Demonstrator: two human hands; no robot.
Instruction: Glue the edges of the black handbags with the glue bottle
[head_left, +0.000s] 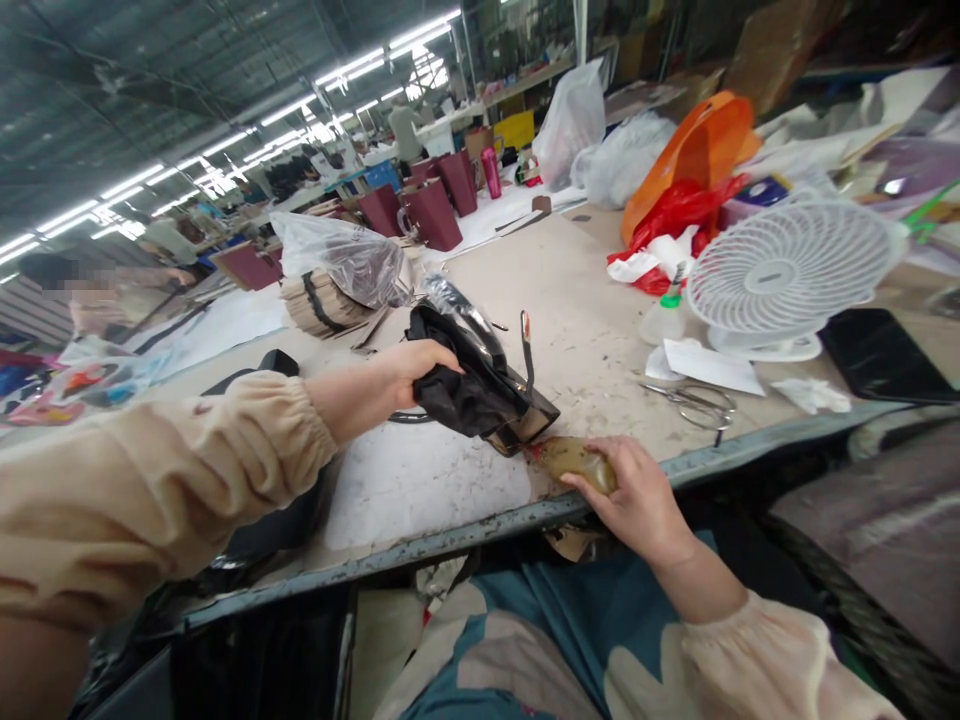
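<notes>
My left hand (412, 372) is closed around the bunched cloth of a black bag-like piece (469, 395), which it holds tilted over the worktable. A dark strap with a metal end (526, 345) sticks up from this piece, and its stiff brown-edged end points toward my right hand. My right hand (637, 495) grips a yellowish, see-through squeeze bottle (566, 462) lying on its side near the table's front edge. The bottle's reddish tip is close to the black piece; whether they touch I cannot tell.
Scissors (701, 405), a white fan (772, 275) and a dark phone or tablet (889, 355) are on the right. Behind them lies an orange bag (686, 165). A bundle of brown strips (319, 305) stands back left. Maroon boxes (431, 215) and a person (94, 300) are farther off.
</notes>
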